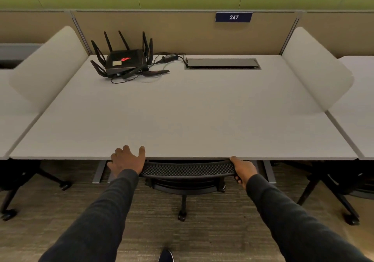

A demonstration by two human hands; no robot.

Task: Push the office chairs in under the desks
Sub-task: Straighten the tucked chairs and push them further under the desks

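Note:
A black office chair with a mesh back (pixel 187 169) stands tucked against the front edge of the grey desk (pixel 182 116), its seat hidden under the top. My right hand (pixel 242 169) grips the right end of the chair's backrest. My left hand (pixel 126 160) rests at the backrest's left end, fingers spread and lying over the desk edge, not clearly wrapped around the chair. One caster (pixel 182 215) and the chair's post show below on the carpet.
A black router with several antennas (pixel 125 61) and its cables sit at the desk's back left, beside a cable hatch (pixel 222 63). White side dividers (pixel 50 65) flank the desk. Other chairs' bases (pixel 332 197) stand under the neighbouring desks. My shoe (pixel 166 255) is on the carpet.

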